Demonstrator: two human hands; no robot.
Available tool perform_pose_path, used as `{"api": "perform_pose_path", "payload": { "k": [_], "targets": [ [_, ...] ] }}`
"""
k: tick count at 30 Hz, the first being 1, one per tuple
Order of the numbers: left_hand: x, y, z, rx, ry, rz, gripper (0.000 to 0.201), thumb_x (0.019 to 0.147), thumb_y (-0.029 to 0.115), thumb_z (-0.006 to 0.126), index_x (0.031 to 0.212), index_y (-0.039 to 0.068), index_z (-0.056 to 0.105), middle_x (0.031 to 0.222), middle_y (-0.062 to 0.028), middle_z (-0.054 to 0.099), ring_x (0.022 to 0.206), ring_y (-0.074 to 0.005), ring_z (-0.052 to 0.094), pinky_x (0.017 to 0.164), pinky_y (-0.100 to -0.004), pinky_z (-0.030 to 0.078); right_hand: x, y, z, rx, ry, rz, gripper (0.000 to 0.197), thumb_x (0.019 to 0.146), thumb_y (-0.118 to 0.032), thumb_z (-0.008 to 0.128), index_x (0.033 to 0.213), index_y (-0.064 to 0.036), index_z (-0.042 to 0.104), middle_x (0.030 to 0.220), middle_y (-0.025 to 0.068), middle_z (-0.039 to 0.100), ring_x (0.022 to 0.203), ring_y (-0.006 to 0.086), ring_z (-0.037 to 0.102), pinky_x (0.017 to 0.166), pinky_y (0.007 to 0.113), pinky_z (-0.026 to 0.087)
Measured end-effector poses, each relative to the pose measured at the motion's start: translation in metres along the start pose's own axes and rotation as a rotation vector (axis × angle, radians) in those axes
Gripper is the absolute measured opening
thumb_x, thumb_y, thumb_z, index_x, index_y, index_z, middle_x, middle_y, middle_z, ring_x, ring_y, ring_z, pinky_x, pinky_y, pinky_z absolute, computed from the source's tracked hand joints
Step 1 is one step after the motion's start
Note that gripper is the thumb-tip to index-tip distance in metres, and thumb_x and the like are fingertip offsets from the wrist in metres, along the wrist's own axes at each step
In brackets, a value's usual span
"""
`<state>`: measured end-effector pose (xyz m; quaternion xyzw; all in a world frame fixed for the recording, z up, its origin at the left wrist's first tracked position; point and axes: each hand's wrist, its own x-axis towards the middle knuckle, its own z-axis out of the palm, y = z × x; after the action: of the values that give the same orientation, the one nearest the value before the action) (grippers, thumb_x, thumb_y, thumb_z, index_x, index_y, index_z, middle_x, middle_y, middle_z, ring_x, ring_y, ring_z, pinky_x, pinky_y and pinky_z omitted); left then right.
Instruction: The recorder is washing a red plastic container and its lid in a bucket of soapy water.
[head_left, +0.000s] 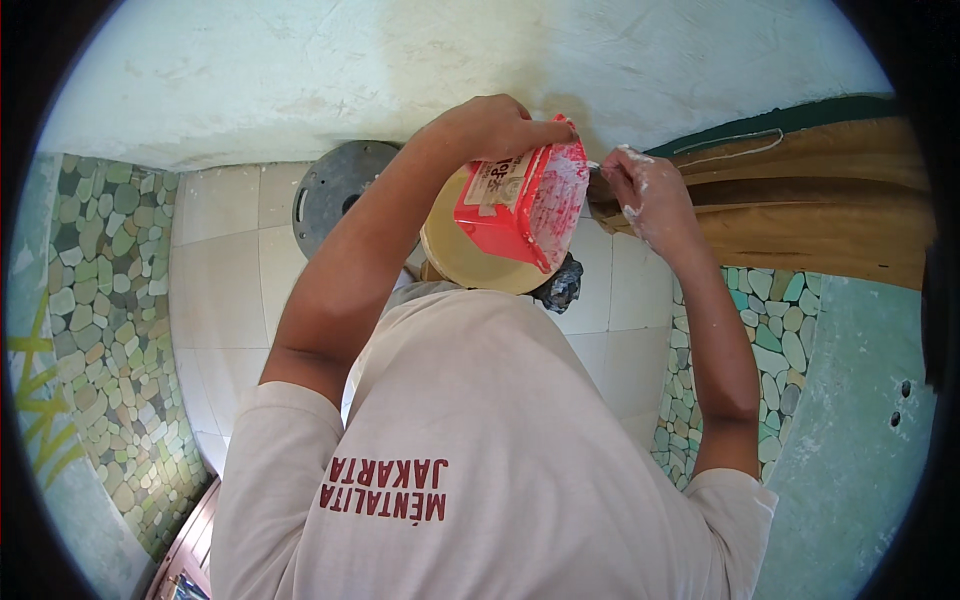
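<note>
My left hand [497, 125] is closed on the rim of a red plastic tub [495, 228], which is tipped so its mouth faces right. White paste smears the tub's inner wall, and a paper label with tape is on its side. To the right of the mouth, my right hand [645, 195] has its fingers pinched together and white paste on the skin. A thin greyish bit shows at those fingertips, but its kind cannot be made out. Below the tub is a round cream-yellow bucket [450, 255], partly hidden by the tub.
A grey round slotted disc [325, 215] lies left of the bucket, partly behind my left forearm. A crumpled black plastic bag [562, 287] is at the bucket's right. Ahead rises a pale wall [300, 80]; brown cloth [800, 205] hangs at right. Pebble strips [110, 300] flank the tiled floor [220, 300].
</note>
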<state>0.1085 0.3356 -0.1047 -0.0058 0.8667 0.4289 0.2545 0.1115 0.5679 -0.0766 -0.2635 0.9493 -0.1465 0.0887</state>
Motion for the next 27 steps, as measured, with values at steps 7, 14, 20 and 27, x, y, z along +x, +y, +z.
{"api": "perform_pose_path", "payload": {
  "k": [7,14,20,27],
  "targets": [
    [-0.005,0.008,0.003,0.063,0.104,0.074,0.079,0.071,0.071,0.055,0.094,-0.003,0.071,0.085,-0.0207,0.069,0.078,-0.0297,0.067,0.074,-0.0365,0.052,-0.007,-0.01,0.024,-0.134,0.161,-0.11,0.01,0.083,-0.003,0.058,0.092,-0.0047,0.06,0.082,0.0187,0.063,0.077,0.037,0.062,0.066,0.044,0.049],
    [-0.003,0.007,0.013,0.18,0.154,0.105,0.076,0.071,0.069,0.056,0.09,-0.003,0.071,0.08,-0.0193,0.069,0.075,-0.0295,0.068,0.072,-0.0373,0.053,0.0,-0.011,0.048,-0.24,0.131,-0.045,0.014,0.082,-0.008,0.06,0.096,-0.0041,0.06,0.088,0.0176,0.064,0.08,0.0377,0.061,0.071,0.046,0.05],
    [-0.005,-0.001,0.014,0.102,0.144,0.059,0.076,0.072,0.07,0.054,0.091,-0.002,0.071,0.083,-0.0206,0.069,0.077,-0.031,0.068,0.074,-0.0374,0.052,-0.004,0.007,0.037,-0.158,0.165,-0.156,0.018,0.081,-0.004,0.061,0.098,-0.004,0.06,0.087,0.0179,0.064,0.081,0.0381,0.061,0.072,0.044,0.051],
    [-0.004,0.003,0.013,0.092,0.148,0.094,0.079,0.074,0.072,0.052,0.091,-0.003,0.07,0.085,-0.0222,0.068,0.08,-0.0335,0.067,0.076,-0.0388,0.052,-0.006,-0.009,0.041,-0.288,0.108,-0.081,0.013,0.082,-0.005,0.06,0.095,-0.0043,0.061,0.088,0.0162,0.064,0.08,0.0375,0.062,0.071,0.044,0.05]
  ]
}}
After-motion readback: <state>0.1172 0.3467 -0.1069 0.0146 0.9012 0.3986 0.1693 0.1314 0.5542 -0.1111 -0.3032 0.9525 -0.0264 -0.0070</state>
